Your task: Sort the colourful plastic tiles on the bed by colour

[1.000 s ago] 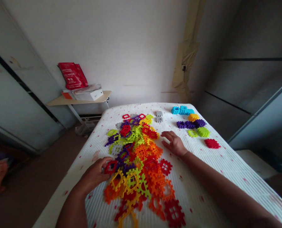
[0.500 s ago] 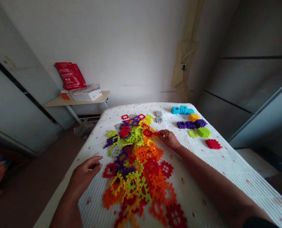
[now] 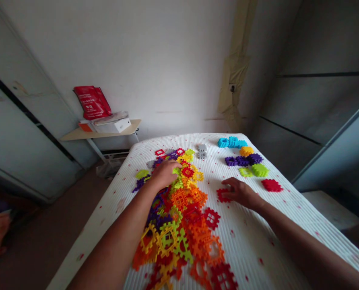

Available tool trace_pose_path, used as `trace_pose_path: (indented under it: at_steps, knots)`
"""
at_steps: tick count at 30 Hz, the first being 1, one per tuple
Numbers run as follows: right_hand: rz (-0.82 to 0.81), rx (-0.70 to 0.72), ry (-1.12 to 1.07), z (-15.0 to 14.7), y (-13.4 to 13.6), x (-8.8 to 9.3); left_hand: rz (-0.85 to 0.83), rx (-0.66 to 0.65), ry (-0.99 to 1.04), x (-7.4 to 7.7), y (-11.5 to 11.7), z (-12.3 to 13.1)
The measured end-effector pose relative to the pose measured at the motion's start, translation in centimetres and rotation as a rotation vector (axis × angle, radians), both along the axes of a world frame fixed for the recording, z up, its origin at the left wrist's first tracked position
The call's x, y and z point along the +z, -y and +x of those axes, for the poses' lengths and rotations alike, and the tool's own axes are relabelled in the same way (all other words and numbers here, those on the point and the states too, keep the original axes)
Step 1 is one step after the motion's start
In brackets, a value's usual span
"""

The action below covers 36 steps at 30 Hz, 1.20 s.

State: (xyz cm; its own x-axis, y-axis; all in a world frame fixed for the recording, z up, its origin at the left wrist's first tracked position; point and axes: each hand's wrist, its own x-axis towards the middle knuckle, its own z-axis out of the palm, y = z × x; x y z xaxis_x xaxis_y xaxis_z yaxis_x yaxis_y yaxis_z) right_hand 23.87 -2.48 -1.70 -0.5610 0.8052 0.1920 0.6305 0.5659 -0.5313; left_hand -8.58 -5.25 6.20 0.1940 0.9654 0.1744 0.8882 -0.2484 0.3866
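Note:
A heap of flat, square plastic interlocking pieces (image 3: 179,225) in red, orange, yellow, green and purple lies on a white ribbed bedspread (image 3: 258,237). My left hand (image 3: 164,173) reaches across the far part of the heap, its fingers stretched over green and purple pieces. My right hand (image 3: 242,193) is to the right of the heap, fingertips pinched on a red piece (image 3: 222,195) that lies on the spread. Sorted small stacks stand at the far right: blue (image 3: 232,141), yellow (image 3: 246,150), purple (image 3: 242,160), green (image 3: 254,170) and red (image 3: 271,185).
A grey piece (image 3: 201,150) lies beyond the heap. A small side table (image 3: 101,133) left of the bed carries a white box (image 3: 113,125) and a red bag (image 3: 91,101). Grey cabinet doors flank both sides, and the bed's left edge drops to the floor.
My left hand has left the near left edge of the heap and reached far forward over it. My right hand has drawn a red piece out of the heap to the right.

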Motion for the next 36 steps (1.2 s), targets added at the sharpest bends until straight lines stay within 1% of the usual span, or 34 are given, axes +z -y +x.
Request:
trace_pose_path:
  at_steps: [3,6,10,13,15,18,21,24,27,29,32,36]
  knots:
    - [0.161,0.074,-0.029,0.4,0.5,-0.5,-0.084,-0.070,-0.044,-1.1,-2.9,1.5]
    - [0.190,0.137,0.009,0.6,0.7,-0.6,-0.161,-0.089,-0.085,-1.8,-4.6,2.2]
    - [0.143,0.158,0.077,0.4,0.9,0.5,-0.232,-0.106,-0.097,-2.0,-5.7,2.4]
    - [0.137,0.214,0.128,-0.3,0.9,1.4,-0.257,-0.118,-0.097,-2.2,-6.1,2.3]
    - [0.158,0.234,0.173,-0.6,0.8,1.9,-0.263,-0.125,-0.105,-2.6,-6.5,2.2]
    - [0.189,0.196,0.254,-0.1,0.5,2.5,-0.247,-0.123,-0.130,-3.5,-6.9,1.9]
    - [0.242,0.131,0.291,1.9,-0.2,3.2,-0.229,-0.106,-0.156,-4.2,-7.2,1.6]
    - [0.294,0.069,0.301,5.3,-1.1,3.8,-0.212,-0.101,-0.177,-4.6,-7.2,1.4]
    - [0.297,0.009,0.328,8.7,-1.9,3.9,-0.193,-0.105,-0.198,-4.8,-7.1,1.5]
    - [0.282,-0.005,0.349,10.4,-2.2,3.8,-0.183,-0.104,-0.210,-4.8,-6.9,1.7]
    - [0.271,-0.009,0.368,11.8,-2.5,3.5,-0.176,-0.107,-0.224,-4.7,-6.8,2.0]
    - [0.266,-0.024,0.389,12.2,-3.0,3.1,-0.142,-0.147,-0.233,-4.1,-6.6,2.1]
